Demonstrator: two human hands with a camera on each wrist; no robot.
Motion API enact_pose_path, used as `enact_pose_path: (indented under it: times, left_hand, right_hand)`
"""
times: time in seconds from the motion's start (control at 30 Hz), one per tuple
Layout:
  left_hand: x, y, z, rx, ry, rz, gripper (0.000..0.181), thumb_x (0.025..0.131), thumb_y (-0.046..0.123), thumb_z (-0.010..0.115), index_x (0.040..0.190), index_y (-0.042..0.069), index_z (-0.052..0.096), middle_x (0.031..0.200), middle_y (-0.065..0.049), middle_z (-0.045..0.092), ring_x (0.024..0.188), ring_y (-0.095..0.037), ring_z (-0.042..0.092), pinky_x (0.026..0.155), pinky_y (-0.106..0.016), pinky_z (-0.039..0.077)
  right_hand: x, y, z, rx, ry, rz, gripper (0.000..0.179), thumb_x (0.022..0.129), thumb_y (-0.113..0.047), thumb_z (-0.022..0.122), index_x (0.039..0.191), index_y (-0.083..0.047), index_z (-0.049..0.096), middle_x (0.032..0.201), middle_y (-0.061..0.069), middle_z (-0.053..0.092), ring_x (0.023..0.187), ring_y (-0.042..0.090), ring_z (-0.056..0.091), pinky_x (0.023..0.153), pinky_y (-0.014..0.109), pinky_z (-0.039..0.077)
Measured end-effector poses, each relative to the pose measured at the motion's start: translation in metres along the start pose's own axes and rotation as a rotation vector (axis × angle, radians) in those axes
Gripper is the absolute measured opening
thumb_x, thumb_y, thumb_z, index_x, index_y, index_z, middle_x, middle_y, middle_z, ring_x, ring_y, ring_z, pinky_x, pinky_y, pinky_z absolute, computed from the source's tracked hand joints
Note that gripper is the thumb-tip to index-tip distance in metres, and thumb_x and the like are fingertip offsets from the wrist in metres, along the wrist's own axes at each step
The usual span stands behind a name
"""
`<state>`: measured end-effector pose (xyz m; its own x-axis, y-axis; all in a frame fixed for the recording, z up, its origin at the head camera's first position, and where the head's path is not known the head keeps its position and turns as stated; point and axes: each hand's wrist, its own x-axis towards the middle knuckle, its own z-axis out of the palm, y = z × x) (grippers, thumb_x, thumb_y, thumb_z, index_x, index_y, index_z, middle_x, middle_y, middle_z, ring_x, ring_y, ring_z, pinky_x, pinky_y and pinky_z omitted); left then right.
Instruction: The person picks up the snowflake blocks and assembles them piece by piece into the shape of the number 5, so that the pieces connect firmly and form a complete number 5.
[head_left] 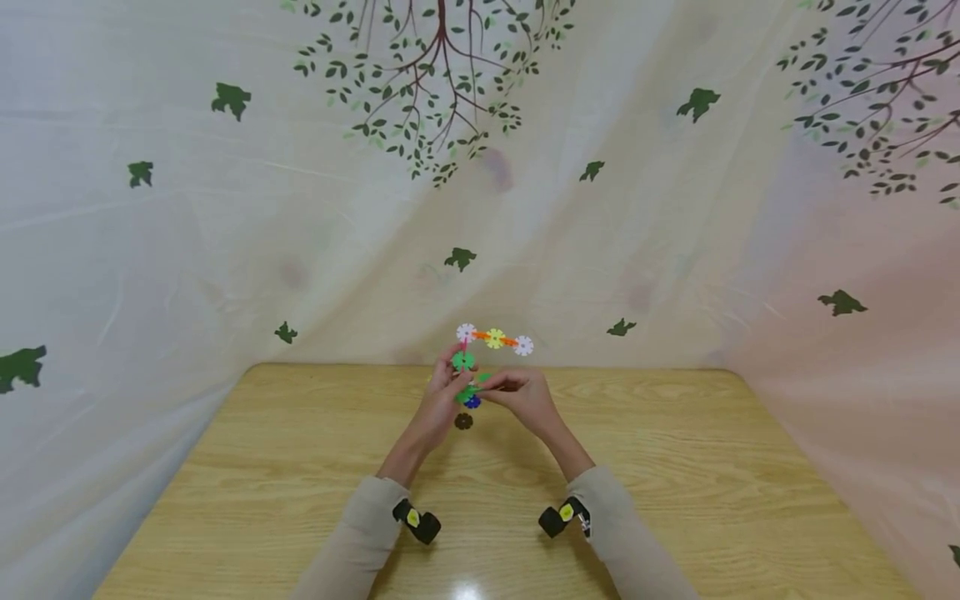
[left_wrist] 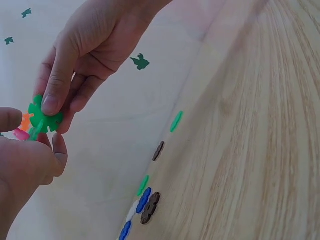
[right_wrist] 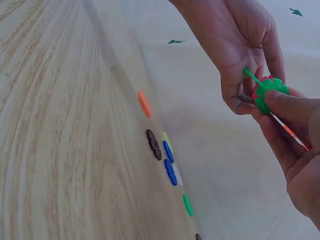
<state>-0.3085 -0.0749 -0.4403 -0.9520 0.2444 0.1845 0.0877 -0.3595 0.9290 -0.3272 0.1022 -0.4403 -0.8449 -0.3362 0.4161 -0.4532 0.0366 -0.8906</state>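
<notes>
Both hands meet over the far part of the table. My left hand [head_left: 441, 398] holds a chain of interlocking plastic snowflake discs, which sticks up past its fingers. A green disc [head_left: 463, 361] shows low in the chain, with a white disc [head_left: 466, 332] above it, then a yellow disc [head_left: 494, 338] between orange ones, and another white disc [head_left: 523, 345] at the end. My right hand [head_left: 527, 400] pinches a green snowflake disc [left_wrist: 46, 123] between thumb and fingers, right at another green disc [right_wrist: 252, 76] seen edge-on at the left hand. Fingers partly hide the join.
Loose snowflake discs lie on the wooden table [head_left: 300, 467] beneath the hands: a brown disc [head_left: 463, 422], a blue disc [head_left: 472, 402], an orange disc [right_wrist: 144, 104] and several others. A pale cloth with leaf prints [head_left: 352, 275] hangs behind the table.
</notes>
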Motion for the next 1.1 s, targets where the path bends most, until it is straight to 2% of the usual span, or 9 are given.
enact_pose_path:
  times: [0.13, 0.3, 0.47, 0.6, 0.67, 0.77, 0.87, 0.93, 1.1]
  left_hand:
    - [0.001, 0.001, -0.004, -0.052, -0.024, -0.032, 0.066, 0.107, 0.005, 0.043, 0.162, 0.007, 0.008, 0.125, -0.001, 0.047, 0.12, -0.014, 0.047, 0.097, -0.02, 0.05]
    - [0.001, 0.004, -0.011, -0.013, -0.098, -0.092, 0.055, 0.106, 0.007, 0.045, 0.157, -0.002, 0.025, 0.115, 0.004, 0.054, 0.107, -0.008, 0.054, 0.1, -0.026, 0.046]
    - [0.003, 0.004, -0.017, 0.029, -0.126, -0.125, 0.048, 0.109, 0.01, 0.044, 0.155, 0.001, 0.032, 0.125, -0.003, 0.051, 0.119, -0.013, 0.051, 0.109, -0.03, 0.041]
    - [0.002, 0.006, -0.018, 0.051, -0.085, -0.121, 0.048, 0.108, 0.008, 0.046, 0.154, 0.004, 0.035, 0.133, -0.013, 0.05, 0.124, -0.019, 0.05, 0.104, -0.024, 0.047]
    - [0.002, 0.007, -0.018, 0.072, -0.052, -0.109, 0.048, 0.107, 0.007, 0.05, 0.153, 0.003, 0.038, 0.136, -0.017, 0.052, 0.124, -0.019, 0.052, 0.102, -0.022, 0.049]
    - [0.003, 0.006, -0.019, 0.098, -0.008, -0.095, 0.049, 0.104, 0.006, 0.055, 0.151, 0.002, 0.041, 0.14, -0.023, 0.053, 0.121, -0.017, 0.057, 0.099, -0.023, 0.052]
    - [0.004, 0.006, -0.02, 0.113, 0.018, -0.093, 0.049, 0.103, 0.006, 0.059, 0.149, 0.001, 0.044, 0.14, -0.024, 0.055, 0.114, -0.013, 0.061, 0.095, -0.024, 0.054]
    - [0.004, 0.007, -0.021, 0.113, 0.021, -0.099, 0.049, 0.102, 0.006, 0.059, 0.149, 0.002, 0.046, 0.139, -0.024, 0.056, 0.113, -0.013, 0.062, 0.093, -0.025, 0.056]
    - [0.005, 0.008, -0.024, 0.103, 0.011, -0.123, 0.05, 0.101, 0.005, 0.06, 0.149, 0.004, 0.046, 0.133, -0.014, 0.06, 0.121, -0.02, 0.059, 0.093, -0.025, 0.056]
  right_hand:
    - [0.001, -0.001, -0.002, 0.007, -0.035, 0.01, 0.009, 0.085, 0.007, 0.076, 0.093, 0.012, 0.074, 0.094, 0.032, 0.072, 0.079, 0.01, 0.074, 0.076, 0.029, 0.063]
    - [0.001, -0.004, -0.007, 0.006, -0.082, 0.013, 0.009, 0.087, 0.008, 0.074, 0.094, 0.013, 0.074, 0.097, 0.034, 0.071, 0.082, 0.006, 0.073, 0.078, 0.029, 0.063]
    - [0.002, -0.005, -0.011, -0.003, -0.09, 0.011, 0.009, 0.087, 0.005, 0.075, 0.094, 0.011, 0.074, 0.097, 0.031, 0.072, 0.081, 0.013, 0.074, 0.077, 0.03, 0.063]
    - [0.002, -0.004, -0.011, -0.014, -0.074, 0.006, 0.008, 0.087, 0.003, 0.076, 0.093, 0.008, 0.075, 0.095, 0.029, 0.073, 0.081, 0.03, 0.074, 0.074, 0.032, 0.063]
    - [0.003, -0.003, -0.011, -0.024, -0.063, 0.01, 0.008, 0.087, 0.001, 0.077, 0.093, 0.007, 0.076, 0.094, 0.026, 0.074, 0.082, 0.033, 0.074, 0.073, 0.031, 0.063]
    - [0.003, -0.004, -0.011, -0.031, -0.051, 0.013, 0.009, 0.087, 0.0, 0.077, 0.094, 0.006, 0.076, 0.095, 0.022, 0.075, 0.081, 0.025, 0.075, 0.073, 0.028, 0.062]
    - [0.003, -0.004, -0.011, -0.037, -0.046, 0.028, 0.01, 0.087, -0.001, 0.078, 0.095, 0.005, 0.076, 0.096, 0.02, 0.075, 0.082, 0.012, 0.074, 0.075, 0.028, 0.062]
    - [0.003, -0.004, -0.011, -0.041, -0.05, 0.043, 0.011, 0.087, -0.001, 0.078, 0.096, 0.005, 0.076, 0.097, 0.021, 0.075, 0.084, 0.01, 0.073, 0.077, 0.028, 0.062]
    - [0.004, -0.006, -0.012, -0.058, -0.081, 0.083, 0.015, 0.088, -0.003, 0.078, 0.1, 0.005, 0.075, 0.102, 0.023, 0.075, 0.089, 0.01, 0.072, 0.08, 0.028, 0.062]
